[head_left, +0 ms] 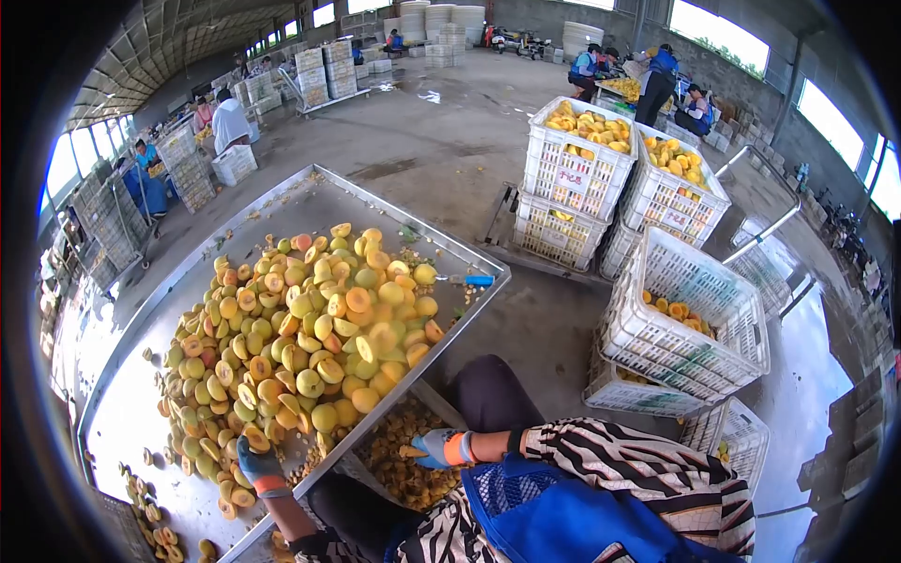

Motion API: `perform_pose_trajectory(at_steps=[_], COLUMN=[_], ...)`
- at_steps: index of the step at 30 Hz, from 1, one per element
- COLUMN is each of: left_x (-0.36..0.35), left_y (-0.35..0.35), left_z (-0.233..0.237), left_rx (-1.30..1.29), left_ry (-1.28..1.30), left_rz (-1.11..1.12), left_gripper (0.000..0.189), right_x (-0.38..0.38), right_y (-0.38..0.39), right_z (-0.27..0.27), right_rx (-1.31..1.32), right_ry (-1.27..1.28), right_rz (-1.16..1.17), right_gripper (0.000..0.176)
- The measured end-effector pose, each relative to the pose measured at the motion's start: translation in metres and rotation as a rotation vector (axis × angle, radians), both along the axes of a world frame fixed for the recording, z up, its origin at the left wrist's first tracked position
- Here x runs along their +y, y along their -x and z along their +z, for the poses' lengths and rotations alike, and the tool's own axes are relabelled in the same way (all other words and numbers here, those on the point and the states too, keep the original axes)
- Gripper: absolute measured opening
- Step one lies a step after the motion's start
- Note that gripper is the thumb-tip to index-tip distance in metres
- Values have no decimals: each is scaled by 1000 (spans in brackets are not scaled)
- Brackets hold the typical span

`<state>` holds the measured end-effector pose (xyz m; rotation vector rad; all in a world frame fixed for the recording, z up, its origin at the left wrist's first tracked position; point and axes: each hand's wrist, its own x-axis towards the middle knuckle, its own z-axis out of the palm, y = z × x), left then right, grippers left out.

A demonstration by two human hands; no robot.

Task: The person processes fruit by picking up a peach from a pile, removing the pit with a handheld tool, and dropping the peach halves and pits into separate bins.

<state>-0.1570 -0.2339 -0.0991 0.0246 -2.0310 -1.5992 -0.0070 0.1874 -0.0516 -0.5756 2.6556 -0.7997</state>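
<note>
A large heap of yellow halved peaches [310, 328] covers the metal-topped table [375, 202] in front of me. My left hand [260, 466], in a blue-grey glove with an orange cuff, is at the near edge of the heap, its fingers closed around a peach half [254, 437]. My right hand [437, 448], gloved alike, is low over a bin of brownish-yellow peach scraps [394, 469] between my knees. Its fingers are closed; a small brownish piece shows at their tips, too small to name. A blue-handled tool [477, 280] lies at the table's far right corner.
White crates of peach halves [577, 169] are stacked beyond the table on the right. A nearer crate [690, 310], partly filled, stands on another beside me. A metal cart handle [765, 235] rises behind them. Several people work at other tables farther off.
</note>
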Motion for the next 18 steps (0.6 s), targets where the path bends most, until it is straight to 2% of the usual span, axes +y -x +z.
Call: perform_pose_trajectory(at_steps=[1, 2, 3, 4, 6, 8, 9, 10, 12, 14, 15, 16, 17, 18], left_x=[26, 58, 90, 107, 113, 127, 142, 150, 160, 160, 166, 169, 172, 177], left_y=[-17, -39, -59, -70, -73, -79, -88, -91, -95, -94, -96, -95, -95, -99], left_z=[25, 64, 107, 125, 98, 94, 108, 109, 107, 97, 100, 100, 95, 100], left_rx=[-91, -98, -208, -320, -356, -379, -362, -363, -358, -351, -373, -410, -366, -385], left_ry=[-551, -548, -982, -1417, -1342, -1449, -1442, -1443, -1437, -1397, -1398, -1395, -1441, -1495], left_rz=[-94, -84, -102, -124, -196, -361, -319, -329, -417, -576, -538, -501, -566, -578], left_gripper=[29, 29, 32, 36, 41, 43, 44, 44, 43, 46, 47, 47, 48, 47], right_x=[-1, -3, -5, -6, -6, -5, -8, -3, 7, 8, 7, 12, 16, 15], right_y=[-4, -6, -7, -8, -9, -7, -11, -10, -10, -4, 1, 6, 16, 16], right_z=[-1, 2, 8, 13, 17, 22, 29, 32, 36, 20, 23, 17, -21, -19], right_rx=[40, 32, 2, -25, -13, 50, 41, 46, -61, 6, 11, 107, 278, 273], right_ry=[31, 34, 55, 73, 67, 51, 144, 141, -42, 120, 201, 117, 70, 98], right_rz=[-43, -36, -37, -46, -75, -40, -163, -170, 9, -149, -206, -195, -128, -221], right_gripper=[34, 34, 35, 36, 33, 32, 31, 31, 29, 29, 30, 31, 32, 33])
